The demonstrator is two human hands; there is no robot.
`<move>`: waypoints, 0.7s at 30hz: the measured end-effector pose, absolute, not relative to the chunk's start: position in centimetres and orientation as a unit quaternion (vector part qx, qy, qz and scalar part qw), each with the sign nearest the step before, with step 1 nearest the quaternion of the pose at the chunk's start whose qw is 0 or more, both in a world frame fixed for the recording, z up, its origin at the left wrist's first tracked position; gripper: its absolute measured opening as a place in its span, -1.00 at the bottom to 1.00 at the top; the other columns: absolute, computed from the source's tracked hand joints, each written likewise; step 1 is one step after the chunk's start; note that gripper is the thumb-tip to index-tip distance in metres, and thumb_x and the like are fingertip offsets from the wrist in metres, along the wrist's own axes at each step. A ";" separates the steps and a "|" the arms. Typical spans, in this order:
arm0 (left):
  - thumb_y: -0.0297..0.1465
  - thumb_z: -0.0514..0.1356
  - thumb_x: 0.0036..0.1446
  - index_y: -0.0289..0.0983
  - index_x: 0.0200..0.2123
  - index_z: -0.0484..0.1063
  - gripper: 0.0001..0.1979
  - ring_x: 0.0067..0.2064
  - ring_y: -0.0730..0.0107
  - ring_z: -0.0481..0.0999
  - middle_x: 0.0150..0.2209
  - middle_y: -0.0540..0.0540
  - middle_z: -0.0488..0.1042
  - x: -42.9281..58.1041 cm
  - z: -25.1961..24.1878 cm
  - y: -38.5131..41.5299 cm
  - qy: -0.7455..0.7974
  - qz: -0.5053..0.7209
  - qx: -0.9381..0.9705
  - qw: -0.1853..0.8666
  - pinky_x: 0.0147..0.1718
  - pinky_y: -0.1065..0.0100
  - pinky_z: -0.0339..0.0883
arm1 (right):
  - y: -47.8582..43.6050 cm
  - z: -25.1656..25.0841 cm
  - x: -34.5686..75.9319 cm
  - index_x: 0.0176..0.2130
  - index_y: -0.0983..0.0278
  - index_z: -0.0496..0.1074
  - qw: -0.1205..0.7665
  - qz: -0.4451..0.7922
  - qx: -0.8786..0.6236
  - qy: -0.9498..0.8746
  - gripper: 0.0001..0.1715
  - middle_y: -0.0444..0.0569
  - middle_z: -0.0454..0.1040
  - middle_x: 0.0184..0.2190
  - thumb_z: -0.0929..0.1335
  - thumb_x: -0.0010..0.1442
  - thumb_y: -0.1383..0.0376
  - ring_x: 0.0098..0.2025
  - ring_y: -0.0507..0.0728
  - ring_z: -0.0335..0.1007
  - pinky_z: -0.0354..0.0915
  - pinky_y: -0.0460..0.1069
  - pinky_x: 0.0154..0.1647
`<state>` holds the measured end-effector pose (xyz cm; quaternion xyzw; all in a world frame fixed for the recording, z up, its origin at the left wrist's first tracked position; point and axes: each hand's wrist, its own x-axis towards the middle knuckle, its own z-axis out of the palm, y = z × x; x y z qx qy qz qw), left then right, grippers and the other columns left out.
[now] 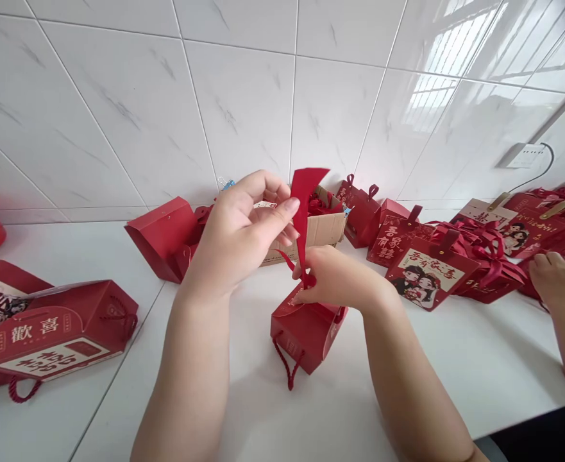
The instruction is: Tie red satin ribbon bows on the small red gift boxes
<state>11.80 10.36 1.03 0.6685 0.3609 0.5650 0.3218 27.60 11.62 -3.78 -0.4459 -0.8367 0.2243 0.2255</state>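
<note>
A red ribbon (303,208) is pinched between the thumb and fingers of my left hand (244,234), with its wide end sticking up past the fingertips. The ribbon runs down to the top of a small red gift box (306,333) on the table. My right hand (337,279) is closed around the lower ribbon at the box top and hides part of it. Its fingertips are partly covered, and the thumb touches the lid. A twisted red cord (289,380) hangs in a loop from the box's near side.
Behind stands a cardboard carton (328,229) with red items inside. Red boxes (161,234) sit left of it; larger printed boxes (70,327) lie far left. Decorated boxes (431,273) crowd the right. Another person's hand (558,276) rests there. A tiled wall (244,109) closes the back.
</note>
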 end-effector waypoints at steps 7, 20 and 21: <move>-0.33 0.29 0.12 -0.20 -0.41 0.42 -0.88 -0.45 0.49 0.43 -0.44 0.02 0.40 11.0 1.1 10.2 0.342 0.598 0.660 0.301 -0.51 0.43 0.41 | 12.4 -2.7 29.1 -0.41 0.23 0.52 0.167 0.237 -0.430 -0.855 -0.74 -0.07 0.50 -0.41 0.55 -0.16 0.23 -0.44 0.09 0.39 0.25 -0.04 -0.55; -0.47 0.25 0.15 -0.25 -0.33 0.46 -0.98 -0.41 0.39 0.50 -0.47 0.01 0.44 11.6 1.9 8.9 0.214 0.670 0.646 0.297 -0.52 0.35 0.37 | 9.2 -0.1 30.9 -0.33 0.16 0.59 0.570 0.289 -0.316 -0.702 -0.93 -0.09 0.56 -0.31 0.47 0.08 0.29 -0.23 0.11 0.52 0.52 0.04 -0.23; -0.45 0.26 0.14 -0.24 -0.34 0.46 -0.98 -0.40 0.39 0.50 -0.47 0.01 0.44 11.6 1.9 8.8 0.219 0.671 0.641 0.303 -0.51 0.35 0.37 | 9.1 -0.1 30.7 -0.31 0.18 0.57 0.575 0.300 -0.310 -0.696 -0.90 -0.08 0.56 -0.31 0.47 0.07 0.28 -0.23 0.11 0.52 0.52 0.04 -0.23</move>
